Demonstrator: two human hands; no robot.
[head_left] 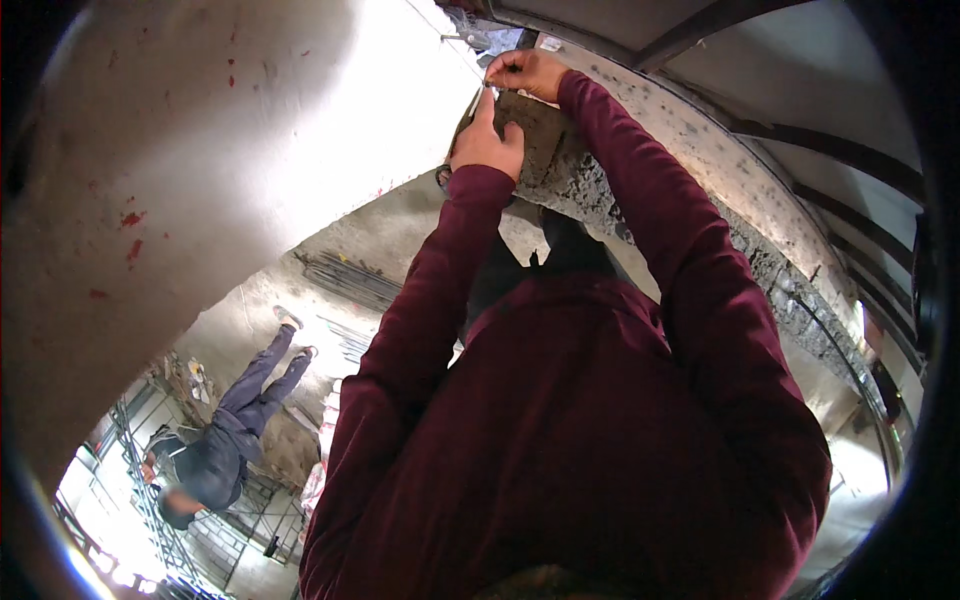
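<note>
We locate the small piece [488, 84] at the top of the view, at the fingertips of the right hand [532, 74], beside the edge of the pale slab [330, 120]. The grip of the right hand is pinched, apparently on this piece; glare and distance leave its outline doubtful. The left hand [488, 150] points its index finger up to the same spot, thumb apart; we cannot tell whether it holds anything.

Handling, our estimate: light and easily dropped, stiffness undetermined. We favour a fingertip hold at the near end, the left index finger steadying from below.

Surroundings: the rough concrete ledge [580, 175] lies just below the right wrist and, with the slab, leaves the hands a narrow working corner. Dark curved ribs [850, 152] arch at right, clear of the hands. Thin bars [350, 280] lie on the floor; another person [210, 465] is well apart, lower left.
</note>
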